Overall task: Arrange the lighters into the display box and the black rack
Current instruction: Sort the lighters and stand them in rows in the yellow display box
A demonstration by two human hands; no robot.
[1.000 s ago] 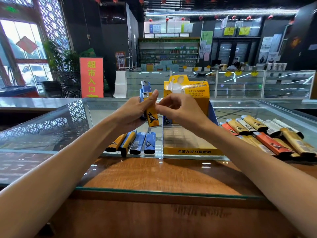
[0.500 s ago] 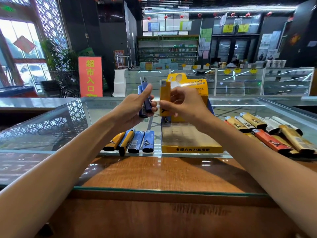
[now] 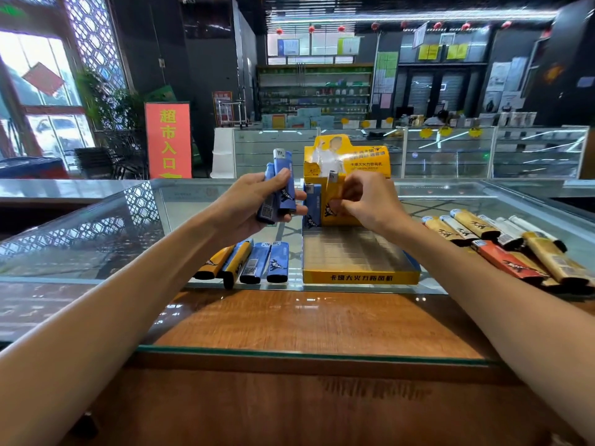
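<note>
A yellow display box [image 3: 360, 276] with a gridded tray and a tall printed back card stands on the glass counter. One blue lighter [image 3: 312, 204] stands upright in its back row. My right hand [image 3: 367, 201] pinches a yellow lighter [image 3: 331, 196] right beside that one, at the back row. My left hand [image 3: 248, 204] holds two blue lighters [image 3: 283, 185] upright, just left of the box. No black rack is in view.
Several yellow and blue lighters [image 3: 251, 263] lie in a row left of the box. A larger pile of gold, white and red lighters [image 3: 502, 246] lies to the right. The counter's wooden band [image 3: 306, 323] runs below the glass.
My right hand took the yellow lighter from my left hand and carried it down to the box's back row. My left hand keeps the blue lighters.
</note>
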